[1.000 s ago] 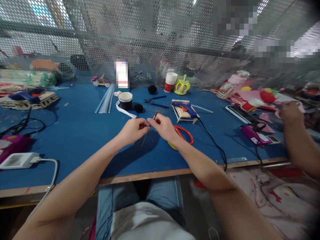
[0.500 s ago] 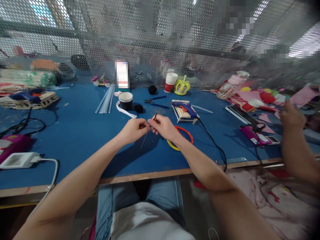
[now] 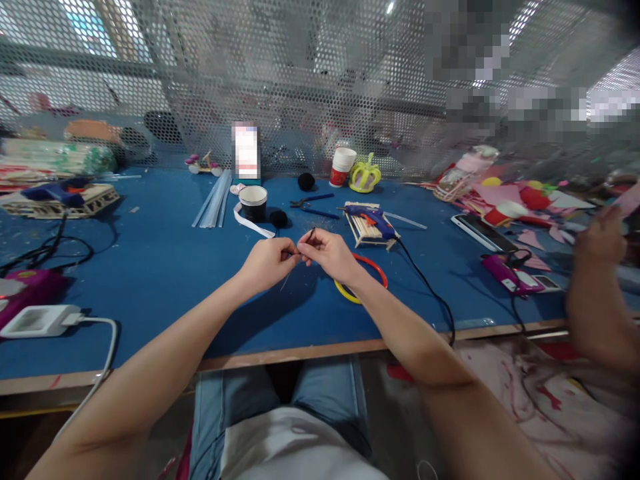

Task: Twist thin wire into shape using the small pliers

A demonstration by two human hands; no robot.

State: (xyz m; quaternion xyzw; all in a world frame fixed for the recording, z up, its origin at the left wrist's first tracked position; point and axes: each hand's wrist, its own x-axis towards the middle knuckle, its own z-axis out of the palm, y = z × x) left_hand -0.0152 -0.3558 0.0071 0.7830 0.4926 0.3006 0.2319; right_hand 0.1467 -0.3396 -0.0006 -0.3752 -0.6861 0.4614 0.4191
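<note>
My left hand (image 3: pixel 269 262) and my right hand (image 3: pixel 327 253) meet fingertip to fingertip above the table's middle, both closed in a pinch. Between them runs a thin wire (image 3: pixel 285 280), its pale end hanging below the left fingers. A short dark bit of it sticks up by the right fingers; the grip itself is mostly hidden. Just beyond the hands lie a black pompom (image 3: pixel 278 218) and blue-handled pliers (image 3: pixel 320 205). A red and yellow ring (image 3: pixel 373 265) lies partly under my right wrist.
A blue glue gun (image 3: pixel 373 219) rests on a wooden stick rack, its cord trailing to the front edge. A black cup (image 3: pixel 253 203), glue sticks (image 3: pixel 214 200) and a paper cup stack (image 3: pixel 342 167) stand behind. At right, another person's hand (image 3: pixel 600 240) holds pink material.
My hands keep almost the same pinch, with the wire's hanging end shifted slightly. The other person's hand has moved a little to the right.
</note>
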